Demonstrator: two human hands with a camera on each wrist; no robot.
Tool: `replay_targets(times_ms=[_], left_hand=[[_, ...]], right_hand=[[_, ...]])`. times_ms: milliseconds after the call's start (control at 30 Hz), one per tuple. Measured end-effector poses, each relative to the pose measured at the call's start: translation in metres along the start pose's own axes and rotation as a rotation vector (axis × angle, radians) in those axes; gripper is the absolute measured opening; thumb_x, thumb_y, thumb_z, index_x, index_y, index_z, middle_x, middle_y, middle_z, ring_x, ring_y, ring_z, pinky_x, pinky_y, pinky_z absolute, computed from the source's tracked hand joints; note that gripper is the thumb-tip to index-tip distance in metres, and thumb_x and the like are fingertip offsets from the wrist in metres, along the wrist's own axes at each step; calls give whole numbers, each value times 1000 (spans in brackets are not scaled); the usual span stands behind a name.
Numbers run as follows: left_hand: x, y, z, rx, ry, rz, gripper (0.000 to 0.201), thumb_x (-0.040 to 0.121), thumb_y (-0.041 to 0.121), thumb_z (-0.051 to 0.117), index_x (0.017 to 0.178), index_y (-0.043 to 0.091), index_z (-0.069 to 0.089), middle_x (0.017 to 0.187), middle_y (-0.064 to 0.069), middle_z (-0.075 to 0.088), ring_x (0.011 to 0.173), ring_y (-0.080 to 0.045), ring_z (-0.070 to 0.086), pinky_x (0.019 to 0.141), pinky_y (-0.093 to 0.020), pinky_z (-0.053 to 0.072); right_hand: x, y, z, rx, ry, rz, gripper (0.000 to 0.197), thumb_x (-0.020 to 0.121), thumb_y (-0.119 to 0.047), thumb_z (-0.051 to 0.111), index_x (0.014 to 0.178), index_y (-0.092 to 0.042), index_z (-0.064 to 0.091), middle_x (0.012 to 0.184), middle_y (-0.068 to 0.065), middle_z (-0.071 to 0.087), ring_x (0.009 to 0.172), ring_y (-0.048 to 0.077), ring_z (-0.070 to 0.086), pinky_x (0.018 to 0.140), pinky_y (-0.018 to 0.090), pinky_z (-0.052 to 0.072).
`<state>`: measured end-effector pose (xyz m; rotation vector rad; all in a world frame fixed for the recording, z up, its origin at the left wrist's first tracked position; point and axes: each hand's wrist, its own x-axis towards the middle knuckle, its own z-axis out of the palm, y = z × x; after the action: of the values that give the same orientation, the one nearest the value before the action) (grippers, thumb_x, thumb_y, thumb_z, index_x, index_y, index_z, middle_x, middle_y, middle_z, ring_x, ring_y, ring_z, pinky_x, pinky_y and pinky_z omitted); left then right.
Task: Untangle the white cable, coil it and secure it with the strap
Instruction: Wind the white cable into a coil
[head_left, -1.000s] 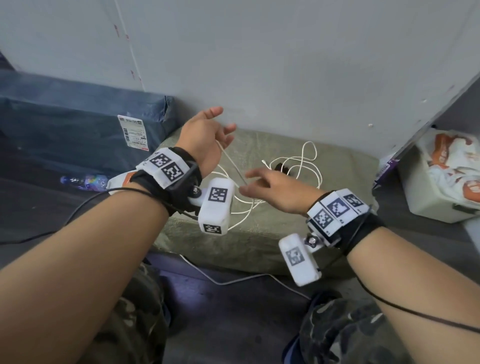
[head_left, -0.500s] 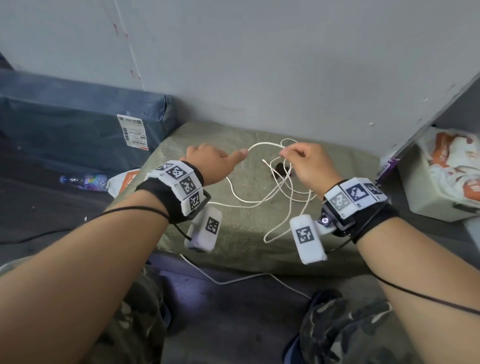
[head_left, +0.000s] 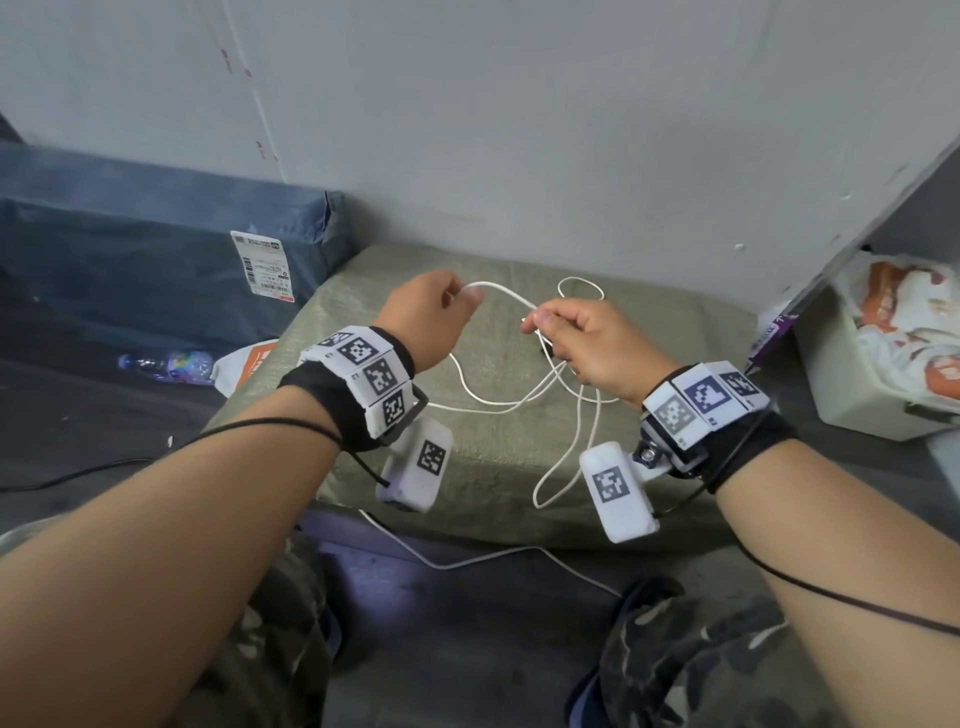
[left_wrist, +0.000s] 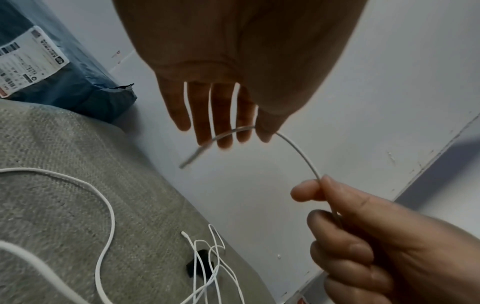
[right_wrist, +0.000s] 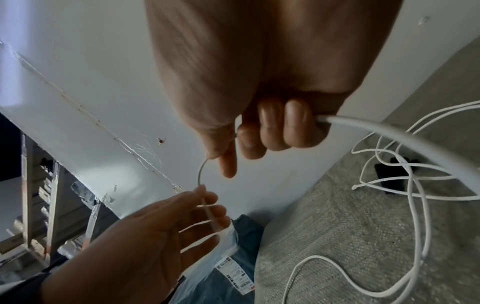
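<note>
The white cable (head_left: 500, 292) lies in tangled loops on an olive woven cushion (head_left: 483, 467). A short arc of it is lifted between my hands. My left hand (head_left: 439, 312) pinches the cable between thumb and forefinger, the other fingers nearly straight (left_wrist: 223, 131), and a free end sticks out past them. My right hand (head_left: 582, 343) pinches the other side of the arc, with its lower fingers curled round the cable (right_wrist: 389, 131). The black strap (left_wrist: 201, 265) lies on the cushion under the loops (right_wrist: 389, 174). In the head view my right hand hides it.
The cushion sits against a grey wall. A blue parcel (head_left: 156, 260) with a shipping label lies to the left, with a plastic bottle (head_left: 166, 361) before it. A white bin (head_left: 878, 395) holding a printed bag stands at right. Another white cord (head_left: 467, 561) runs across the floor.
My left hand came down from a raised, open pose and took the cable. My right hand moved forward and picked up the cable; a short arc now hangs between both hands.
</note>
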<state>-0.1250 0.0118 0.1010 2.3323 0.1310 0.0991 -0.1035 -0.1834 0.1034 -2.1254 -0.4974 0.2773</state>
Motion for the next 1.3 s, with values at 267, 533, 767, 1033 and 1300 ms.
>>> replay_targets(times_ms=[267, 533, 767, 1033, 1300], left_hand=[[19, -9, -19, -352, 292, -90, 19, 98, 28, 40, 96, 14, 54, 75, 3, 48, 68, -19, 47, 80, -40, 53], [36, -38, -66, -639, 628, -296, 15, 92, 40, 31, 81, 32, 38, 72, 4, 40, 56, -15, 38, 49, -25, 40], [11, -10, -35, -574, 191, -113, 9, 99, 20, 39, 94, 18, 46, 64, 0, 42, 48, -14, 37, 45, -28, 37], [-3, 12, -10, -836, -41, -34, 25, 100, 5, 34, 80, 13, 45, 65, -3, 45, 43, -8, 37, 43, -18, 30], [10, 17, -48, -1228, 245, -126, 21, 100, 10, 37, 82, 20, 42, 54, 3, 42, 39, -9, 26, 39, -17, 18]], right_hand=[[1, 7, 2, 137, -67, 120, 30, 98, -34, 43, 84, -19, 65, 54, -3, 29, 44, 10, 26, 43, 22, 24], [2, 25, -7, 71, 99, 273, 38, 94, -34, 50, 60, -18, 55, 42, -12, 37, 43, 11, 34, 47, 27, 38], [0, 4, 12, 132, 106, 210, 29, 93, -39, 50, 105, -13, 55, 88, -1, 56, 72, 14, 55, 69, 32, 49], [-7, -7, 20, 278, -144, 173, 20, 92, -22, 57, 111, -21, 60, 103, -5, 70, 101, 12, 64, 85, 27, 45], [-4, 3, 21, 431, -14, 339, 12, 94, -15, 53, 86, -10, 61, 51, -2, 31, 36, 8, 37, 61, 36, 55]])
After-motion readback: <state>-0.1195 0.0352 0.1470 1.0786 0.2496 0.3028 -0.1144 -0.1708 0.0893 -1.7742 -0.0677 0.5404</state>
